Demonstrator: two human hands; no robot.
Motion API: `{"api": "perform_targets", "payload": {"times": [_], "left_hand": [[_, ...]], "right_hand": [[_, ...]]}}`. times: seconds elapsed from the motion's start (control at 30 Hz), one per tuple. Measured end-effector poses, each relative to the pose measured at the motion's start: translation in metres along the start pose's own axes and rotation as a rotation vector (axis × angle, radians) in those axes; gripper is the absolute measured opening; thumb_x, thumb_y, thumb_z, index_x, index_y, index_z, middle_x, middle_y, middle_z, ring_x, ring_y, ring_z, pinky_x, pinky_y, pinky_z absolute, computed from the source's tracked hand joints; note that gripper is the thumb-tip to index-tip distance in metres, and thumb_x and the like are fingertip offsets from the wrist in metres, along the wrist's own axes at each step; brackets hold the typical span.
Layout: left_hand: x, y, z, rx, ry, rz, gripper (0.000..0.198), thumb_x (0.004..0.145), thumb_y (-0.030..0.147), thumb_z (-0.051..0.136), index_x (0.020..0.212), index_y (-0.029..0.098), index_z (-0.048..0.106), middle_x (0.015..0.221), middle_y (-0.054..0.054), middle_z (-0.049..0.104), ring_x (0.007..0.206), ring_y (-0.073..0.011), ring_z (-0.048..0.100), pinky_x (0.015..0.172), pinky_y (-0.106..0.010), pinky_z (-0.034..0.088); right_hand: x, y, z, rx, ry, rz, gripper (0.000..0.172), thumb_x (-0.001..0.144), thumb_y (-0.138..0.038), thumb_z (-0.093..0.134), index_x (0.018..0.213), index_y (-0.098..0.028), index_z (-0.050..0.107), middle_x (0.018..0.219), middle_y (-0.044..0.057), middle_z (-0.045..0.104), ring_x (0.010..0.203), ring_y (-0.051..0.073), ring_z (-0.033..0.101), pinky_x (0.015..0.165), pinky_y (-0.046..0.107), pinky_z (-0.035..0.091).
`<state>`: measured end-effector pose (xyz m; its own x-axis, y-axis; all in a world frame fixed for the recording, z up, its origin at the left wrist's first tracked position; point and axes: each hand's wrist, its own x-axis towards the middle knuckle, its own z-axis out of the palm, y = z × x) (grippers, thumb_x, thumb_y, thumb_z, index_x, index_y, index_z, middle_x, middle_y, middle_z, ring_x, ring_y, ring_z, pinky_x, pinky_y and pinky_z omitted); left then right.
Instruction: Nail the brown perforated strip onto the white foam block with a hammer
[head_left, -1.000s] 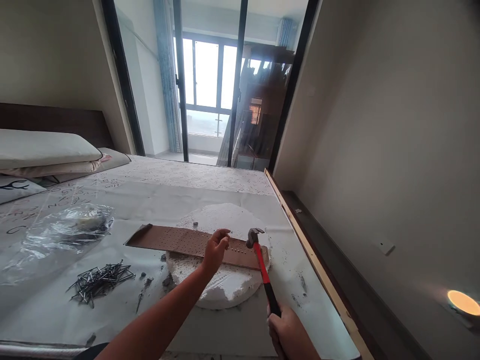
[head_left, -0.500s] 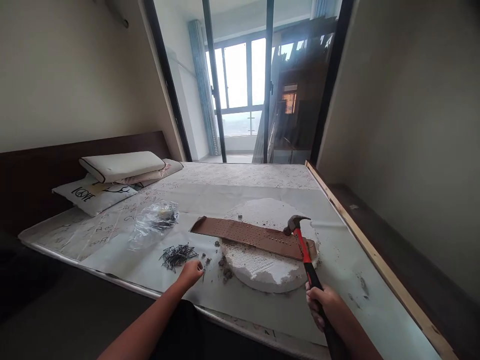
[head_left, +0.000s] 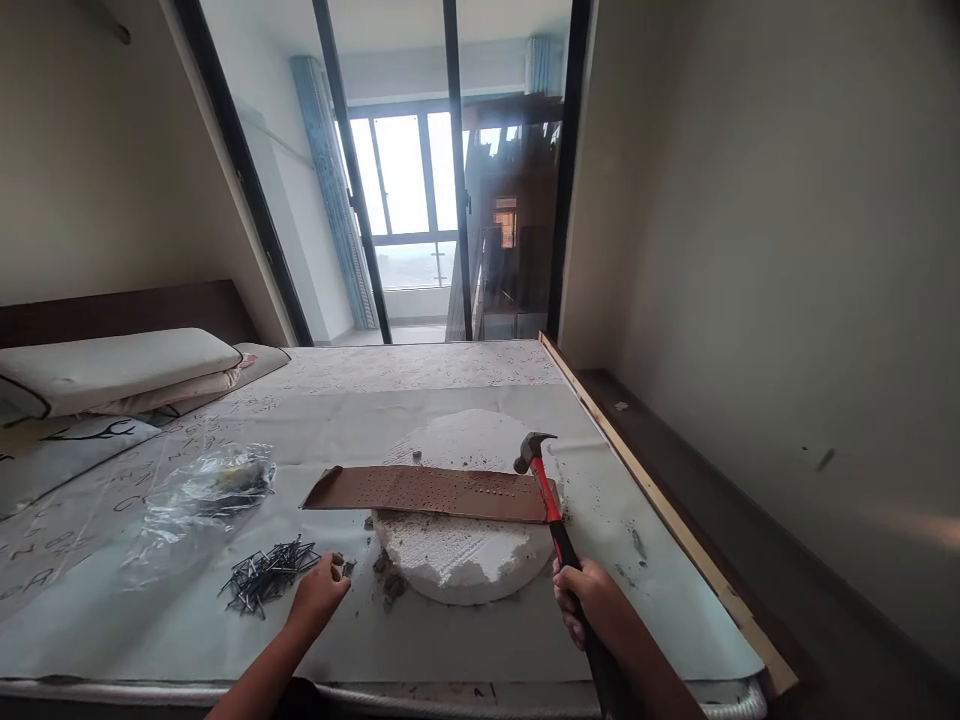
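My right hand (head_left: 589, 597) is wrapped round the black grip of a red and black claw hammer (head_left: 556, 520). The hammer's head hovers or rests by the right end of a brown perforated strip (head_left: 420, 490), which lies across a round white slab (head_left: 465, 560). Rows of nail heads show on the strip's right part. My left hand (head_left: 322, 588) is closed, fingertips pinched, just right of a pile of nails (head_left: 266, 575); what it holds is too small to make out.
A clear plastic bag (head_left: 217, 485) lies at the left on the pale sheet. Grey crumbs (head_left: 390, 585) sit beside the slab. Pillows (head_left: 120, 370) are at the far left. A wooden rail (head_left: 660, 505) runs along the right edge.
The view has turned to the right, so the things appear farther left. My left hand has moved slightly closer to the nail pile. My right hand still grips the hammer.
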<state>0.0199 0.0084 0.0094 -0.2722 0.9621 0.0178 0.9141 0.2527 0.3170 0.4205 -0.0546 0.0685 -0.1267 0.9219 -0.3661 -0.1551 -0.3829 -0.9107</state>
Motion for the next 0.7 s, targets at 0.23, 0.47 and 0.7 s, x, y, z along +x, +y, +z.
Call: {"api": "perform_targets", "payload": {"times": [0.23, 0.47, 0.7], "left_hand": [[-0.007, 0.127, -0.033, -0.449, -0.013, 0.335, 0.034, 0.070, 0.038, 0.045, 0.091, 0.018, 0.062, 0.060, 0.001, 0.055, 0.053, -0.0153, 0.051, 0.051, -0.024, 0.039], [0.016, 0.250, 0.010, -0.579, -0.022, 0.602, 0.026, 0.075, 0.037, 0.046, 0.079, 0.018, 0.062, 0.072, -0.005, 0.062, 0.062, -0.0164, 0.056, 0.057, -0.027, 0.044], [0.040, 0.287, 0.054, -0.501, -0.079, 0.600, 0.025, 0.076, 0.034, 0.047, 0.077, 0.017, 0.065, 0.071, -0.005, 0.067, 0.067, -0.0174, 0.061, 0.063, -0.028, 0.046]], "right_hand": [[-0.007, -0.019, -0.013, 0.039, 0.089, 0.015, 0.017, 0.054, -0.032, 0.043, 0.066, -0.022, 0.037, 0.042, -0.011, 0.037, 0.028, 0.005, 0.031, 0.027, 0.021, 0.027], [-0.006, -0.020, -0.019, 0.032, 0.029, 0.009, 0.011, 0.058, -0.029, 0.040, 0.065, -0.022, 0.037, 0.041, -0.011, 0.036, 0.028, 0.006, 0.031, 0.027, 0.021, 0.027], [-0.008, -0.016, -0.027, 0.002, 0.019, -0.027, 0.008, 0.060, -0.029, 0.040, 0.062, -0.022, 0.037, 0.038, -0.010, 0.034, 0.026, 0.006, 0.031, 0.025, 0.019, 0.023]]}}
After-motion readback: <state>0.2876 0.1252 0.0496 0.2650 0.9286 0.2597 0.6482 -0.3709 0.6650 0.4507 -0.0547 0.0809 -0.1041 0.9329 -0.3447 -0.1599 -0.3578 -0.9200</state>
